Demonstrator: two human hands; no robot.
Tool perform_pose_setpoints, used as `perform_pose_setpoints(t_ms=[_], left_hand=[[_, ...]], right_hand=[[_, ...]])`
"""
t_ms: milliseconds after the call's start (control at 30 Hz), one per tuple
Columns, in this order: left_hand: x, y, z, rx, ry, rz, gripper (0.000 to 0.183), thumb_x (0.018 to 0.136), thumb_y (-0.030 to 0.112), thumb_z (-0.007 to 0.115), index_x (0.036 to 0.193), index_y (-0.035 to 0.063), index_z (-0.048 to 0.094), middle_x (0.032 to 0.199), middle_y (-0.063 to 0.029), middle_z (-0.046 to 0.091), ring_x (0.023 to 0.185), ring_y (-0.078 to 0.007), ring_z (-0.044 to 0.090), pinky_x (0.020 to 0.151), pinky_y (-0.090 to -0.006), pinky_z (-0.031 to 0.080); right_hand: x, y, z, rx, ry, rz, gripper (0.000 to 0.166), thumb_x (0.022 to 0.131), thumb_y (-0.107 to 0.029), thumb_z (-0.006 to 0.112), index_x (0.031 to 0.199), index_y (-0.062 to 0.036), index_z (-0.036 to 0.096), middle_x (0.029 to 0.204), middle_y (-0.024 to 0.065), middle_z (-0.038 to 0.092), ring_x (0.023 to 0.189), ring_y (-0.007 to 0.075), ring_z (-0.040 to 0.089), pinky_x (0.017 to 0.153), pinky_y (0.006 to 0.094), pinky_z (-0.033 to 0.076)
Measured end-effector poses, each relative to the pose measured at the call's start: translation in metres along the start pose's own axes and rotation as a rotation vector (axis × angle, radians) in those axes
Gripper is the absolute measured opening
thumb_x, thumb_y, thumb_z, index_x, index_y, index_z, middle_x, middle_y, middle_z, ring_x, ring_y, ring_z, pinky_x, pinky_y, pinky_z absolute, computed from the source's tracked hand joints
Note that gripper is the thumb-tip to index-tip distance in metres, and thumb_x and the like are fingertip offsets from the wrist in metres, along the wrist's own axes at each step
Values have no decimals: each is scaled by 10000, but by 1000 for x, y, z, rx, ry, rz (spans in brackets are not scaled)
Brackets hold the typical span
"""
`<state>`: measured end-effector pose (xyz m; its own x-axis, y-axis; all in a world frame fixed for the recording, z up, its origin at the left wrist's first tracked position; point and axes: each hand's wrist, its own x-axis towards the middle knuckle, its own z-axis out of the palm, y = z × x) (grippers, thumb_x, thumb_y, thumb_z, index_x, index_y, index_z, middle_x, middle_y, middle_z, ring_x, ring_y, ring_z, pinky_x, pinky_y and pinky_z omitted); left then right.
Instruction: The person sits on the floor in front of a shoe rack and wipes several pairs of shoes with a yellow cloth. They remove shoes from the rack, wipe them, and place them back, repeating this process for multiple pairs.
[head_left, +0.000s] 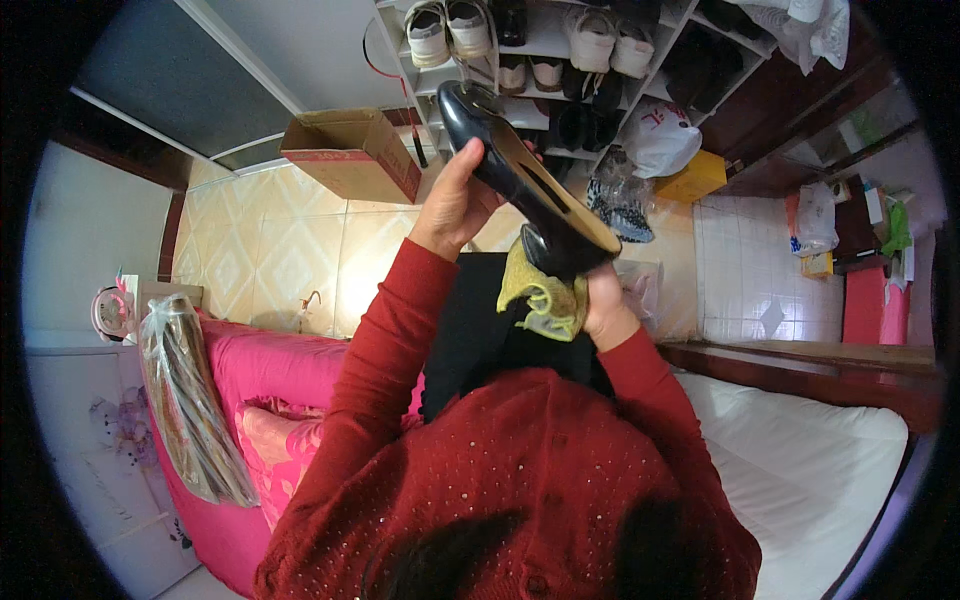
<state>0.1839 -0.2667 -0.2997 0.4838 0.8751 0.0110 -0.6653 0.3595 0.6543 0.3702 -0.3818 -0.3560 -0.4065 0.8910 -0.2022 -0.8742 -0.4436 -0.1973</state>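
A shiny black heeled shoe (517, 169) with a tan lining is held up in front of me, its toe towards the upper left and its heel end at the lower right. My left hand (459, 202) grips it near the toe, thumb on the near side and the other fingers mostly hidden behind. At the heel end, my right hand (606, 300) holds a yellow cloth (551, 304) against the shoe; its fingers are largely hidden behind shoe and cloth. The cloth hangs down below the shoe's heel, over my black-clad lap.
Shoe racks (525, 41) with several shoes stand ahead. An open cardboard box (375, 161) is on the tiled floor, with a white plastic bag (660, 139) and yellow box (694, 176) farther right. A pink-covered bed (262, 349) lies left, white bedding (810, 450) right.
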Motion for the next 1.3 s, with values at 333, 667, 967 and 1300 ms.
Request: perform_pose_setpoints(t_ms=[333, 667, 967, 1300], left_hand=[[-10, -12, 2, 20, 469, 7, 383, 891, 457, 628, 1043, 106, 606, 980, -57, 681, 921, -210, 658, 912, -439, 506], [-7, -54, 5, 160, 560, 211, 299, 959, 387, 551, 1045, 104, 594, 985, -20, 649, 828, -143, 626, 804, -331, 513], [-22, -16, 2, -70, 484, 153, 503, 886, 507, 604, 1116, 62, 563, 1072, -107, 658, 1055, -280, 619, 979, -470, 480], [-18, -16, 4, -1, 329, 326, 417, 913, 426, 607, 1134, 78, 542, 1107, -89, 634, 1049, -232, 617, 990, -443, 472]], right_hand=[[-10, -5, 46, -1730, 285, -1026, 467, 963, -174, 486, 1402, -27, 420, 1463, 192, 376, 1371, 346, 334, 1131, 463, 242], [32, 2, 84, -2488, 30, -1004, 545, 887, -264, 554, 1370, -27, 466, 1493, 119, 365, 1388, 326, 306, 1142, 531, 184], [-7, -29, 52, -1958, 80, -977, 442, 934, -255, 556, 1363, -164, 501, 1475, 44, 410, 1327, 250, 406, 1084, 447, 337], [-15, 2, 56, -1089, 212, -864, 534, 1044, -340, 296, 1479, -32, 271, 1524, 124, 270, 1402, 251, 253, 1139, 361, 203]])
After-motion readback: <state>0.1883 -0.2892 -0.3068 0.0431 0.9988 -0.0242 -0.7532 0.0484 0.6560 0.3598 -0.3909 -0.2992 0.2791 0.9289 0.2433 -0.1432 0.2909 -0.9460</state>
